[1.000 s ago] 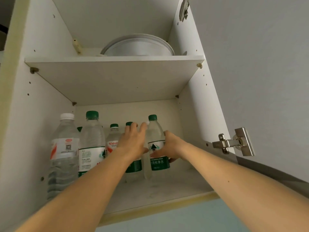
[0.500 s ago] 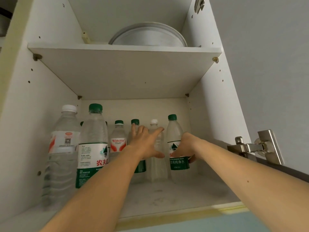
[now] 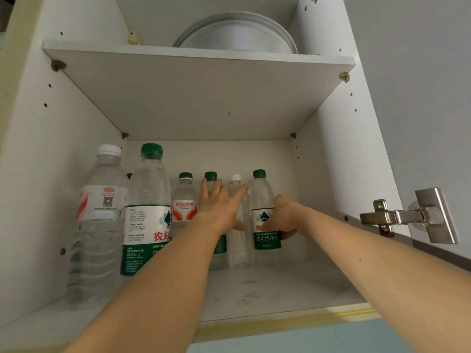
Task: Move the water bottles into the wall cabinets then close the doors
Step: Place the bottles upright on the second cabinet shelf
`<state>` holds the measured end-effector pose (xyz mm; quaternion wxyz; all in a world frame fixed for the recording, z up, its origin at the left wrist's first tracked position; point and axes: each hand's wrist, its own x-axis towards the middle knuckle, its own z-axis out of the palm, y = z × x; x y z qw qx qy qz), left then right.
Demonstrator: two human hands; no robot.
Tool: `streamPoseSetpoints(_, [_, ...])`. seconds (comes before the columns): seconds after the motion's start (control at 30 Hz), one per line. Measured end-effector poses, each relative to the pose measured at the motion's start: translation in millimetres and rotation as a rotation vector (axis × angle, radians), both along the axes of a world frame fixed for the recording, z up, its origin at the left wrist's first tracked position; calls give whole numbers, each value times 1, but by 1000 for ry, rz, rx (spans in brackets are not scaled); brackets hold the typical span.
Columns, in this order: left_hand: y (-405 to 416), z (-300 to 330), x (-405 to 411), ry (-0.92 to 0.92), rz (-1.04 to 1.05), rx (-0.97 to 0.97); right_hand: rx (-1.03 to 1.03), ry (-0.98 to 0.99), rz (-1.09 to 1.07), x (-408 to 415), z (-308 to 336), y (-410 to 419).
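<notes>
Wall cabinet [image 3: 331, 154], white, door open; steel hinge [image 3: 407, 217] on the right edge. Lower compartment holds seven visible bottles, all upright.

Front left: large white-capped bottle [image 3: 98, 225], white label with an orange mark and a QR code; text too small to read. Beside it, tall green-capped bottle [image 3: 147, 212], green and white label, red characters "农夫" showing, "PURIFIED" beneath; the rest is cut off by the left forearm. A further green cap peeks out behind these two.

Back row, left to right: Wahaha bottle [image 3: 184, 200], green cap, red and white label reading "Wahaha"; a green-capped bottle [image 3: 211, 177] mostly hidden by the left hand [image 3: 219, 210]; an unlabelled clear bottle [image 3: 240, 240] with white cap; rightmost bottle [image 3: 265, 207], green cap, label reading "饮用纯净水" and "PURIFIED DRINKING WATER".

Left hand: fingers straight and spread, laid across the hidden bottle and the clear one. Right hand [image 3: 286, 217]: fingers and thumb curled round the rightmost bottle at label height.

Upper shelf [image 3: 198, 98] carries stacked white plates [image 3: 237, 34].
</notes>
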<state>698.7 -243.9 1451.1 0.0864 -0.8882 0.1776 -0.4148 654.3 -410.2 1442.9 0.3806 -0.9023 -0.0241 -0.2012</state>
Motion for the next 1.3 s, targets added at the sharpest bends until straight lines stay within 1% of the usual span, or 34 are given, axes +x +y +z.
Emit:
streamPoseSetpoints(0.13, [-2, 0, 0, -29, 45, 1, -59, -48, -20, 8, -4, -1])
streamPoseSetpoints(0.3, [-5, -6, -2, -56, 69, -6, -185, -116, -69, 16, -7, -4])
streamPoseSetpoints(0.5, [-4, -14, -12, -96, 54, -3, -196, -140, -64, 14, -11, -7])
streamPoseSetpoints(0.63, [3, -15, -21, -32, 29, 12, -273, -45, -35, 3, -17, -6])
streamPoseSetpoints(0.7, [9, -16, -33, 10, 17, 26, -345, -5, -44, -5, -19, -2])
streamPoseSetpoints(0.8, [9, -18, -64, 49, -82, 14, -415, -28, -91, -23, -16, 6])
streamPoseSetpoints(0.83, [9, -18, -77, 34, -134, 3, -415, -54, -104, -30, -14, 10])
streamPoseSetpoints(0.87, [10, -17, -92, -28, -185, 4, -416, -88, -110, -36, -11, 14])
streamPoseSetpoints(0.97, [27, -11, -138, -383, -333, 27, -370, -222, -63, -52, -9, 26])
streamPoseSetpoints(1.03, [49, -7, -162, -500, -414, -54, -334, -302, 15, -64, -8, 39])
streamPoseSetpoints(1.07, [63, -6, -170, -521, -412, -96, -308, -328, 61, -71, -8, 48])
streamPoseSetpoints(1.13, [91, -6, -178, -529, -330, -176, -237, -363, 154, -83, -9, 68])
streamPoseSetpoints(1.2, [118, -10, -178, -528, -237, -253, -174, -358, 247, -95, -11, 90])
streamPoseSetpoints(1.3, [150, -24, -173, -488, -119, -306, -147, -327, 342, -106, -17, 120])
